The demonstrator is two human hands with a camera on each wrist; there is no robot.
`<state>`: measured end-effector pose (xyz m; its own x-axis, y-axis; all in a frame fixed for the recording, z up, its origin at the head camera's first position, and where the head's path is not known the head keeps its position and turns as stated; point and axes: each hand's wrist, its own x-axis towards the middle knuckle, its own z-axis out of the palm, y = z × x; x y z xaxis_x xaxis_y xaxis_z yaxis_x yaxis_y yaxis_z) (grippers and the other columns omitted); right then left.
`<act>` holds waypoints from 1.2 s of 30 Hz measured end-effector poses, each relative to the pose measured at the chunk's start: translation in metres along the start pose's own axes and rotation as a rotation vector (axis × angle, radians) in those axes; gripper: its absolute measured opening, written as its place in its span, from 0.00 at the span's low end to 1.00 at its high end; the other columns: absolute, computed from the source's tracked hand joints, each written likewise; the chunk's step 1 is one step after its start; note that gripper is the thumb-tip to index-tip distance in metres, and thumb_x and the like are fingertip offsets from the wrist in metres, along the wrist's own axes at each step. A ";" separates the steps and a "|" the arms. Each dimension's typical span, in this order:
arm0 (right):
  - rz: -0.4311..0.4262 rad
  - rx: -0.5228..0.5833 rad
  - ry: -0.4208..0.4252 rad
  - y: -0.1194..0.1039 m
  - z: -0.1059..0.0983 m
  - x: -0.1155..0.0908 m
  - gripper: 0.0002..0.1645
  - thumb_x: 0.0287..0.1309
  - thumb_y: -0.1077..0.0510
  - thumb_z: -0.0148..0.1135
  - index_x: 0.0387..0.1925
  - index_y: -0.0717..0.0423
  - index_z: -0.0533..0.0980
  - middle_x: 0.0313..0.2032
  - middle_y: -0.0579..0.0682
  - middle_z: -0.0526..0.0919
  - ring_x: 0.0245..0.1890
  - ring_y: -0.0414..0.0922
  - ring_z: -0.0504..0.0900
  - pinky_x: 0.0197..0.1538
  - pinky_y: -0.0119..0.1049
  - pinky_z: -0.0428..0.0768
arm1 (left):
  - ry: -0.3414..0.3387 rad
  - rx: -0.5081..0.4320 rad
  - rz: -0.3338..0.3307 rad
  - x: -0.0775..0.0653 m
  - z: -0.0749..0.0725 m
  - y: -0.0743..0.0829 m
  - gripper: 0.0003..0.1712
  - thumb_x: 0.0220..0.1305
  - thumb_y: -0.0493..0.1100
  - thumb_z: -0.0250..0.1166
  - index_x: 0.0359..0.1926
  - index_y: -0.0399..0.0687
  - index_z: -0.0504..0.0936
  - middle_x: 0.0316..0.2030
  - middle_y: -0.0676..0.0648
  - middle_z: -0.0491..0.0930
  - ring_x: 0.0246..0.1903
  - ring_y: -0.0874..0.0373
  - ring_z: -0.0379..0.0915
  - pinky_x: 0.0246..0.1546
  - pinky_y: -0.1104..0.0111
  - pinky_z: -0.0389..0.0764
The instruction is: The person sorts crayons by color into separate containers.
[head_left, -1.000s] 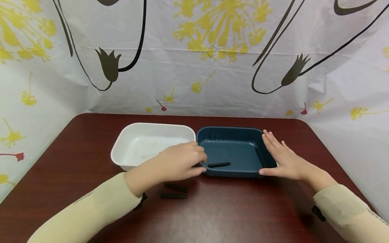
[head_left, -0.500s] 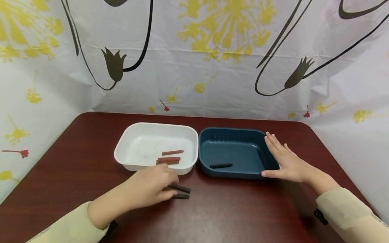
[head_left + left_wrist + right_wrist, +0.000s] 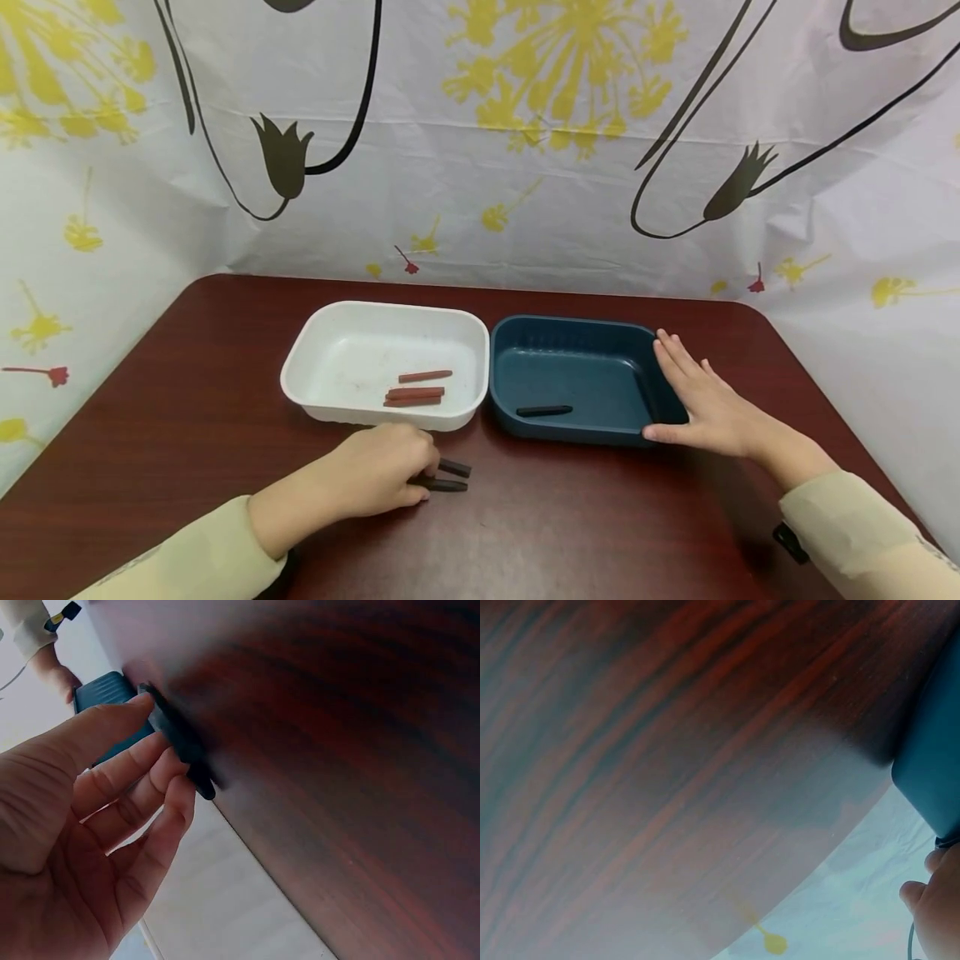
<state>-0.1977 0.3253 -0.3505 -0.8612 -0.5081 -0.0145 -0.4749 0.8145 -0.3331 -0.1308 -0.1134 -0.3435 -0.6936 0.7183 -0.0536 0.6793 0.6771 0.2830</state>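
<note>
In the head view my left hand [image 3: 375,471] is low over the table in front of the white tray, thumb and fingertips on a black crayon [image 3: 450,485]. A second black crayon [image 3: 456,468] lies just behind it, partly hidden by the fingers. The left wrist view shows the thumb and fingers pinching a dark crayon [image 3: 176,731] close to the tabletop. My right hand [image 3: 708,408] rests with straight fingers along the right rim of the dark blue tray [image 3: 577,432]. One black crayon [image 3: 544,411] lies inside that tray, near its front wall.
The white tray [image 3: 322,408] stands left of the blue one, their rims meeting. Several reddish-brown crayons [image 3: 425,377] lie in its front right part. Both trays stand on a dark red-brown table [image 3: 570,517], with a patterned white sheet [image 3: 450,167] behind it.
My left hand has gone from the blue tray's left front corner back to the black crayons on the table, uncovering the reddish-brown crayons. The right hand stays on the blue tray.
</note>
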 end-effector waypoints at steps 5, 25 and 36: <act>0.004 0.008 0.002 0.000 0.001 -0.001 0.71 0.53 0.37 0.70 0.79 0.60 0.35 0.80 0.55 0.32 0.79 0.62 0.34 0.69 0.76 0.43 | 0.006 0.003 0.005 0.003 0.002 -0.003 0.12 0.52 0.41 0.75 0.21 0.54 0.78 0.22 0.59 0.74 0.22 0.68 0.66 0.23 0.74 0.70; 0.016 0.010 -0.001 0.001 -0.002 0.001 0.71 0.53 0.36 0.70 0.79 0.58 0.34 0.80 0.55 0.32 0.79 0.60 0.32 0.69 0.76 0.43 | -0.018 0.025 0.100 0.016 -0.024 0.012 0.10 0.58 0.44 0.71 0.23 0.55 0.80 0.22 0.59 0.74 0.23 0.69 0.65 0.23 0.77 0.70; 0.014 0.006 -0.002 0.001 -0.001 -0.001 0.72 0.52 0.36 0.70 0.79 0.59 0.35 0.80 0.56 0.32 0.79 0.60 0.33 0.68 0.76 0.45 | 0.054 0.113 0.195 0.032 -0.042 0.018 0.07 0.59 0.44 0.70 0.25 0.55 0.82 0.23 0.59 0.76 0.27 0.66 0.69 0.33 0.75 0.76</act>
<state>-0.1977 0.3265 -0.3495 -0.8674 -0.4971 -0.0209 -0.4617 0.8199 -0.3386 -0.1510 -0.0845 -0.2995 -0.5559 0.8301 0.0435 0.8224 0.5417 0.1736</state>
